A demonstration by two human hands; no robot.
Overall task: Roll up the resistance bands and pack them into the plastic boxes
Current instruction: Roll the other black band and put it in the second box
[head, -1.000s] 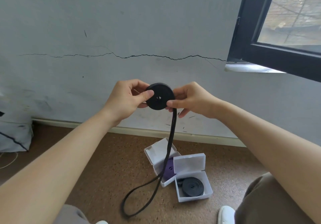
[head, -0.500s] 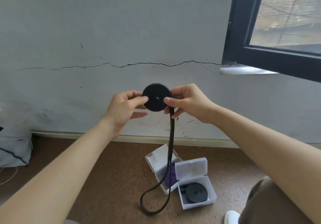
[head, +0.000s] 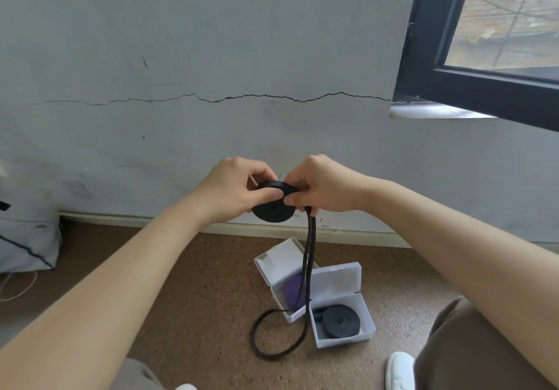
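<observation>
Cork floor [head: 196,299] under you, cracked wall ahead. Your left hand [head: 239,190] pinches black coil [head: 273,212], thumb on face; right hand [head: 320,187] curls round rim at 3 o'clock, feeding tail [head: 310,256]. Coil now tipped flatter than half-second ago, hands lower, floor loop shorter: roll nearly done. Open plastic boxes [head: 344,341] at 6 o'clock already hold purple band [head: 292,290] and rolled black band [head: 340,318].

- A pale grey painted wall [head: 211,42] carries a thin, jagged crack [head: 230,98] that runs sideways to the window.
- A black-framed window [head: 472,87] sits at the upper right, above a white sill [head: 429,111].
- A cream skirting board [head: 151,221] meets the brown speckled floor [head: 196,299].
- A grey fabric bag [head: 27,244] lies at far left, with a white cord [head: 18,290] just beside it.
</observation>
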